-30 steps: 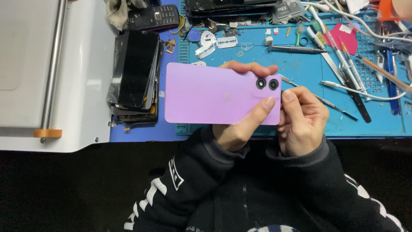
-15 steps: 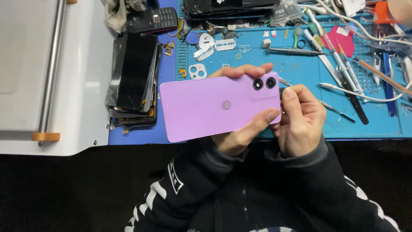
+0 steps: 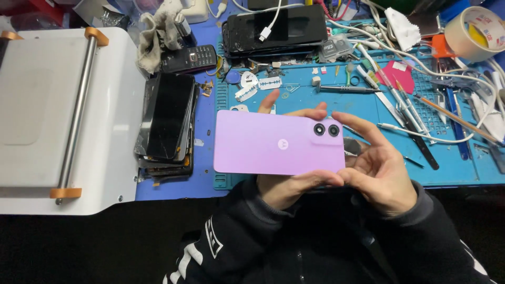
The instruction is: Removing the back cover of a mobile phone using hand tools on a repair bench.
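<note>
Two hands hold one phone above a cluttered surface. Far left: white machine point(image 3: 47, 121) with a metal roller bar and orange end caps. Next to it, a stack of dark screens point(image 3: 167, 123), cracked edges showing. Above that, a rag point(image 3: 158, 37) and a small keypad phone point(image 3: 188, 58). Centre: lilac phone point(image 3: 279, 143), back side up, lying lengthwise, two camera lenses near its right end, held clear of the blue mat point(image 3: 368, 110). Left hand point(image 3: 286, 184) comes from under it, fingers wrapped over the far long edge, thumb along the near edge; its grip is closed on the phone. Right hand point(image 3: 376, 163) is at the camera end, fingers loosely curled and half open, thumb touching the near corner; whether it bears any weight I cannot tell. Behind: another dark phone point(image 3: 276, 29) with a white cable plugged toward it, razor blades point(image 3: 258, 87). Right: tweezers and tools point(image 3: 410, 115) scattered, red pick point(image 3: 395, 73), tape roll point(image 3: 473, 31) at the top corner.

Handling, my guess: phone is light, stiff, with a smooth, slippery back. Likely fragile on the glass side. Best held by the long edges, not the flat faces.
</note>
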